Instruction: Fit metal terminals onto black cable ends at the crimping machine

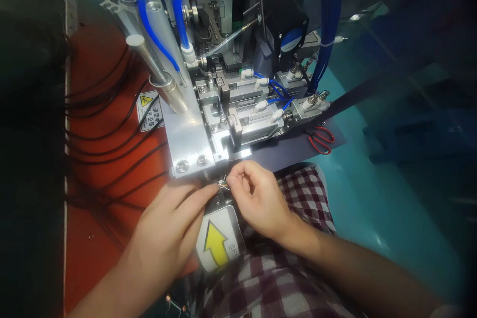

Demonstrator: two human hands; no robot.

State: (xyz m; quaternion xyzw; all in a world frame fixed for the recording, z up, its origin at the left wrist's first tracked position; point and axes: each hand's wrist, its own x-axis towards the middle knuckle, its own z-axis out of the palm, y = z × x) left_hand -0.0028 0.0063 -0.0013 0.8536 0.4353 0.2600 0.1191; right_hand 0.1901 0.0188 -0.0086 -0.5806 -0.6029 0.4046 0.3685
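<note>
My left hand [169, 231] and my right hand [255, 196] meet just below the front of a metal machine fixture [223, 119]. Both pinch the thin coloured wire ends [223, 182] of a cable between fingertips. My right hand's fingers are curled closed around the pinch. My left hand's thumb and forefinger press on the wire ends from the left. The rest of the cable is hidden under my hands.
Several black cables [112, 129] lie over the orange surface [93, 198] at left. Red-handled scissors [321, 139] rest right of the fixture. Blue air hoses [160, 35] and a silver cylinder [156, 67] rise behind. A yellow arrow label [218, 243] sits beneath my hands, above my checked lap.
</note>
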